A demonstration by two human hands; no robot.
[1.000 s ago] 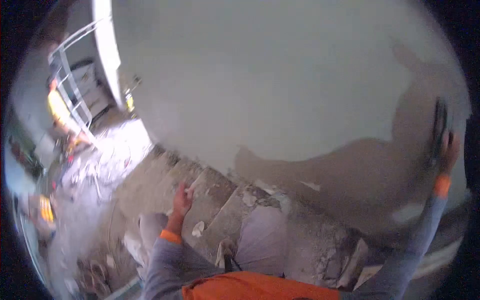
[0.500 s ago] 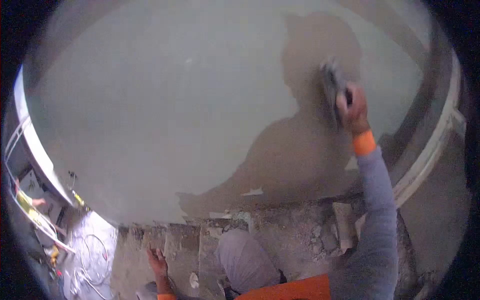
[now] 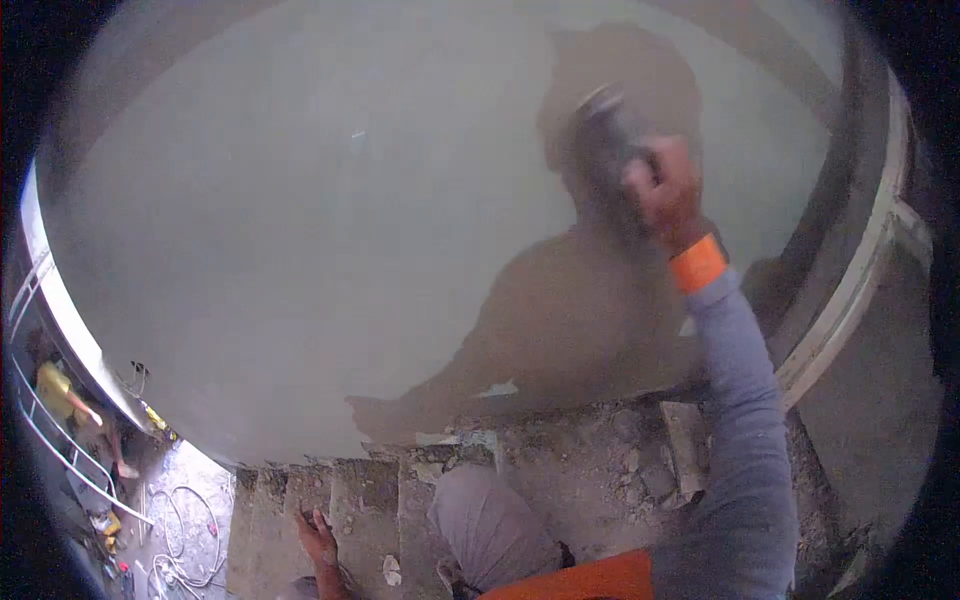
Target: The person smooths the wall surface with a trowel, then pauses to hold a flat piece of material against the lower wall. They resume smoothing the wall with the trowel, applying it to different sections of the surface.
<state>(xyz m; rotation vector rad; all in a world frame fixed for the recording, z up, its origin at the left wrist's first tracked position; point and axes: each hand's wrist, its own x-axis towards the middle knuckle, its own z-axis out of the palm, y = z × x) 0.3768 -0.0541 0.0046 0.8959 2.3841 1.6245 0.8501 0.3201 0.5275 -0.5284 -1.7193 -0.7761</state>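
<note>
My right hand is closed round the handle of a dark trowel, blurred by motion, which lies against the smooth grey-green wall. An orange cuff and a grey sleeve cover that arm. A brown shadow falls on the wall around the tool. Low in the view, my left hand is held away from the wall with its fingers apart and nothing in it.
Rough, debris-strewn steps run under the wall's lower edge. A loose board stands at right. At lower left are a white cable, a metal rail and a person in yellow.
My right hand and the trowel have moved left and slightly up along the wall, and the trowel has tilted. At far left, the person in yellow has come more into view.
</note>
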